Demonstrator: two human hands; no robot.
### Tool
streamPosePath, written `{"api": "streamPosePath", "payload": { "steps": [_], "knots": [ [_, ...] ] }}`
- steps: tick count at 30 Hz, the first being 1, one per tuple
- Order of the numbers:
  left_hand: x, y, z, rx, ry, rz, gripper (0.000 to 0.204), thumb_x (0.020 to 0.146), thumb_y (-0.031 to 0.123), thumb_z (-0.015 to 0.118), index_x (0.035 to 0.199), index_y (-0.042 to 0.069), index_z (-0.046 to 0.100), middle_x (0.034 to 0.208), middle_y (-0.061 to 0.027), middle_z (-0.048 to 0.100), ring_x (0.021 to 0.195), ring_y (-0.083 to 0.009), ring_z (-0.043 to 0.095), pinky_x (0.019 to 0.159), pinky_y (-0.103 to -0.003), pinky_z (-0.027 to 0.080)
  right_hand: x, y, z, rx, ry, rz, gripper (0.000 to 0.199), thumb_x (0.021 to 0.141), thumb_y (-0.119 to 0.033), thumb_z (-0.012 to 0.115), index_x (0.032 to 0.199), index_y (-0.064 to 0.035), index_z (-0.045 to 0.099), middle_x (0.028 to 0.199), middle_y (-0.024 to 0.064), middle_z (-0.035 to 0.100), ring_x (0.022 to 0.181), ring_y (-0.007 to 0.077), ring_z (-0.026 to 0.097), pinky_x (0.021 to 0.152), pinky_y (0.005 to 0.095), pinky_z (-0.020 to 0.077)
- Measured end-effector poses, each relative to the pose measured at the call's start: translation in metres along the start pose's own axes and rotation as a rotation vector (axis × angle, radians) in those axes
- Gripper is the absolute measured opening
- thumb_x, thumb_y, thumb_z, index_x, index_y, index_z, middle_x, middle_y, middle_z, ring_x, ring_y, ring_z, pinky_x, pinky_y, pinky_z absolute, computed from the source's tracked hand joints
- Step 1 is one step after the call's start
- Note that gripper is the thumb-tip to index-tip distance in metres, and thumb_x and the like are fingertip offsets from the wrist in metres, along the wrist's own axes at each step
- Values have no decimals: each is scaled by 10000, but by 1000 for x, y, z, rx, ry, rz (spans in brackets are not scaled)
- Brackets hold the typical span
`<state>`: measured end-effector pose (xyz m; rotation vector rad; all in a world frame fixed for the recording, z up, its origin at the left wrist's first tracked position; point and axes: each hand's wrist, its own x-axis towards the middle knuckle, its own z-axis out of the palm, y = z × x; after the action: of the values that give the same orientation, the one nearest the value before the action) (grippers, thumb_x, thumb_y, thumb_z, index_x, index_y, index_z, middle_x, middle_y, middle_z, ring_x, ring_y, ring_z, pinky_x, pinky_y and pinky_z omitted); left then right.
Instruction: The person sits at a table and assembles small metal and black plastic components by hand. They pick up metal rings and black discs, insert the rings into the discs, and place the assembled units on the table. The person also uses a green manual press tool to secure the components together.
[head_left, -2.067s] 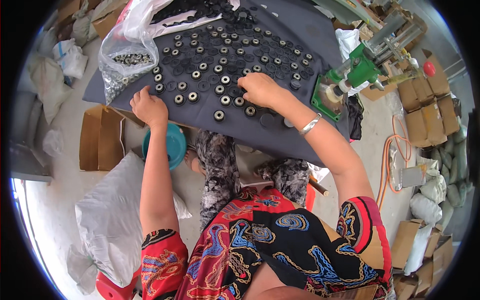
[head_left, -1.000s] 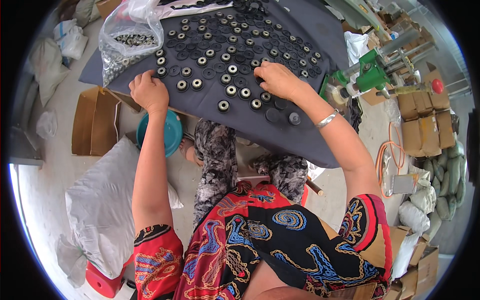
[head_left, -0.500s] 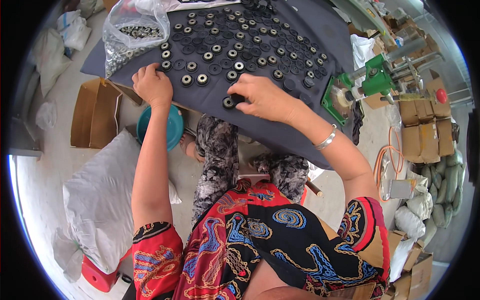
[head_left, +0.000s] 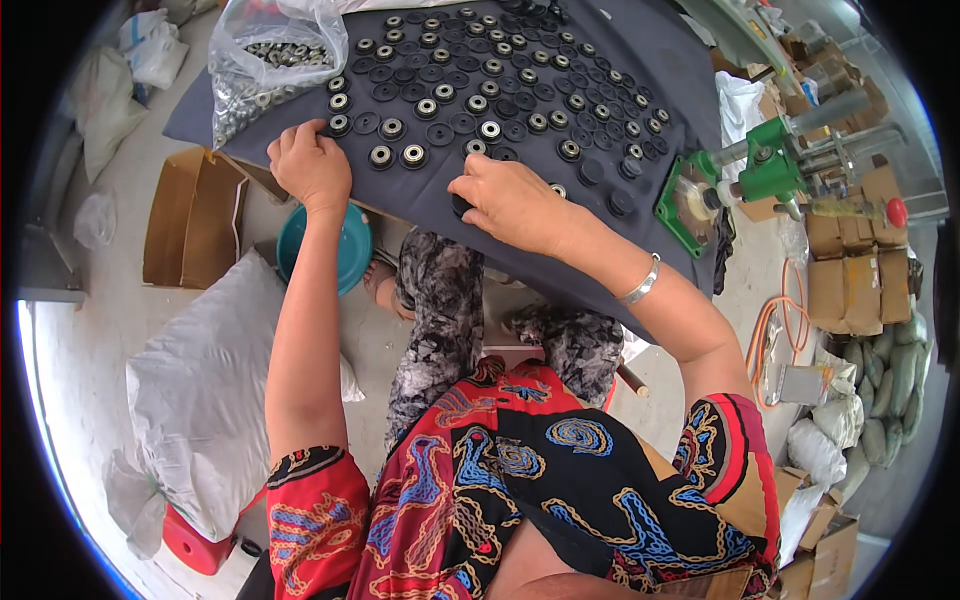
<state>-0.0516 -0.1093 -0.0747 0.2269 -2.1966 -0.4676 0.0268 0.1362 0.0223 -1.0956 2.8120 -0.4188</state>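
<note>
My right hand [head_left: 515,205] is over the near part of the table, fingers pinched down on a black round cap [head_left: 461,206], most of it hidden under them. At the table's left edge my left hand [head_left: 308,168] is curled closed; anything in its fingers is out of sight. Just beside its fingertips is a black wheel with a metal bearing [head_left: 339,124] in its centre. Many similar wheels with bearings [head_left: 413,155] and flat black rings [head_left: 439,134] lie in loose rows beyond both hands.
A clear plastic bag of metal bearings [head_left: 275,60] stands at the table's left. On the right is a green hand press [head_left: 770,160] with a red knob. A teal basin [head_left: 352,250] and a cardboard box [head_left: 190,220] are below the table's left edge.
My right hand has moved slightly left and lower over the wheel with the bearing that showed beside the cap, now covering it. My left hand stays at the edge. The view has shifted slightly.
</note>
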Motion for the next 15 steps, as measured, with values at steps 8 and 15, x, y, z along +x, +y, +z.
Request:
{"api": "streamPosePath", "payload": {
  "steps": [8,15],
  "knots": [
    [0,2,0,-39,15,2,163,730,69,583,824,135,699,885,-28,652,927,-270,558,791,-405,435,-6,11,-16,271,85,122,288,751,-118,660,1013,-3,626,945,164,569,869,341,593,783,407,484],
    [1,0,1,-16,-12,-11,173,750,90,574,850,151,702,902,-19,656,949,-263,561,816,-397,440,-6,8,0,149,47,30,243,740,-91,667,962,-6,619,917,159,550,854,334,596,756,416,492]
  ]
}}
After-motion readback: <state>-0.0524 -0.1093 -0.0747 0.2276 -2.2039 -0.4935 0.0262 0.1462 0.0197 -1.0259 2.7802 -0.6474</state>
